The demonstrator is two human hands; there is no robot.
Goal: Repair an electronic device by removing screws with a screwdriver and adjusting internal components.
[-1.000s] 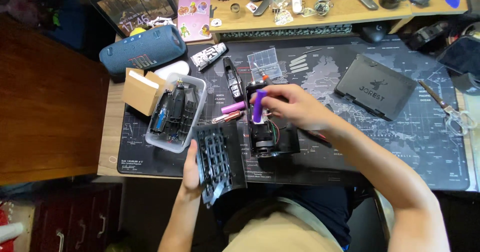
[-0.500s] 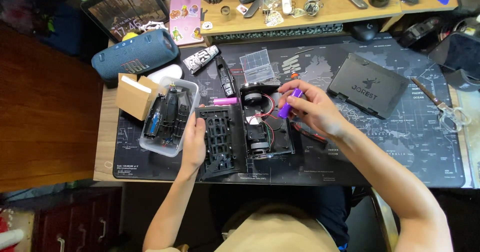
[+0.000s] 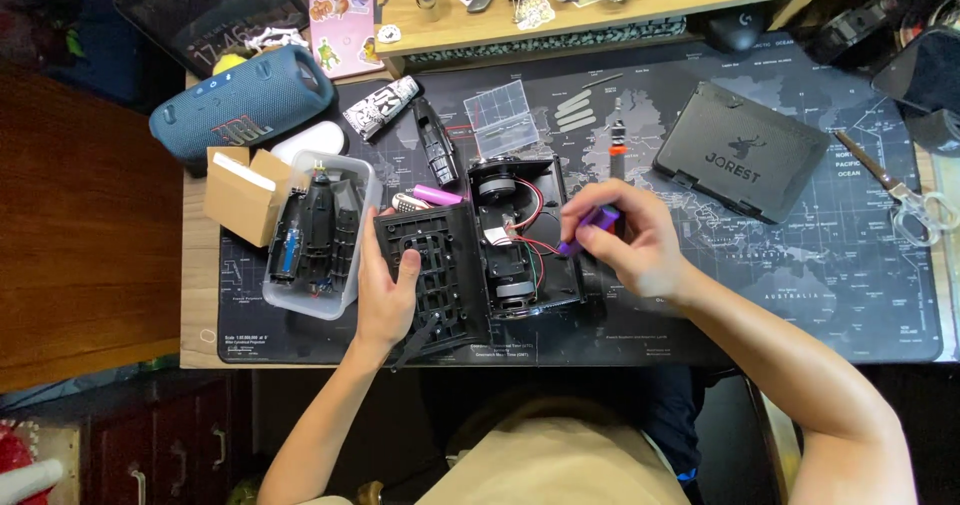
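Two hands working an opened black device (image 3: 520,240) on the worktop.
Left hand (image 3: 385,290) is pressing flat, fingers spread, on its stiff grille panel (image 3: 435,275); right hand (image 3: 635,250) is pinching a light purple cylinder (image 3: 592,227), possibly a battery, beside fragile wires, open room lying right of the device.

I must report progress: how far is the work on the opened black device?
Done: the black device lies open, wires and round parts bare, its grille cover swung aside under the left hand. In hand: the right hand holds a purple tool at its edge. Left: cover not yet refitted.
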